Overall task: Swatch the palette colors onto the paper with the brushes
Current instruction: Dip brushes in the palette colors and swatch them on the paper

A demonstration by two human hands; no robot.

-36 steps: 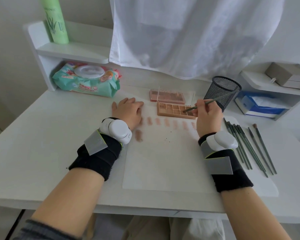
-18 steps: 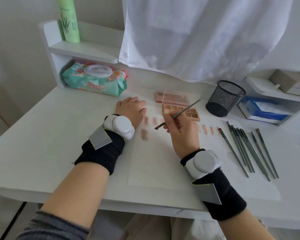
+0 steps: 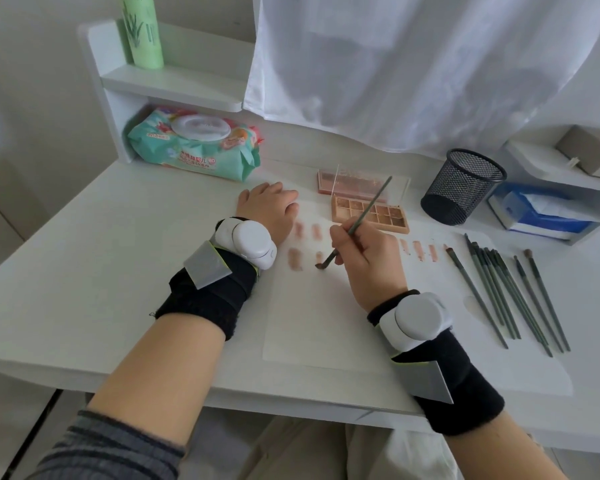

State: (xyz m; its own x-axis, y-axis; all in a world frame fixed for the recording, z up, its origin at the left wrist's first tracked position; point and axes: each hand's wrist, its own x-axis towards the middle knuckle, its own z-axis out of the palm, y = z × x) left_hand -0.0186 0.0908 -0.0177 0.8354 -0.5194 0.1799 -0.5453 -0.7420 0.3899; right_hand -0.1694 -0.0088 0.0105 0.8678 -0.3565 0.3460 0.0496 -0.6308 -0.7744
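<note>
Right now the right hand (image 3: pixel 368 261) pinches a thin green brush (image 3: pixel 355 225) between thumb and fingers, curled round the handle low down near the bristles. The brush slants up and away toward the palette, and its dark tip touches the paper (image 3: pixel 326 320) at a small brown mark, in the second row of swatches just right of a wider pinkish-brown patch. Above that runs a first row of short tan and pink swatches, some hidden behind the hands, more showing to the right of the right hand.

The left hand (image 3: pixel 269 207) lies flat on the upper left corner of the paper, fingers straight and together, holding nothing. Both wrists carry black bands with white rounded devices.

The open palette (image 3: pixel 369 214) sits just beyond the paper's top edge, its pans of brown and beige facing up, and a clear lid stands behind it. A second pinkish palette (image 3: pixel 352 181) lies right behind.

To the right of the swatches a loose bundle of spare brushes (image 3: pixel 506 292) lies on the white table (image 3: pixel 84 258), bristles pointing away. A black mesh cup (image 3: pixel 463 187) stands beyond them, next to a blue tissue pack (image 3: pixel 541 216). A pack of wet wipes (image 3: pixel 194 145) rests under the shelf on the left, where a green bottle (image 3: pixel 142 29) stands. A white cloth (image 3: pixel 413 64) hangs behind.
</note>
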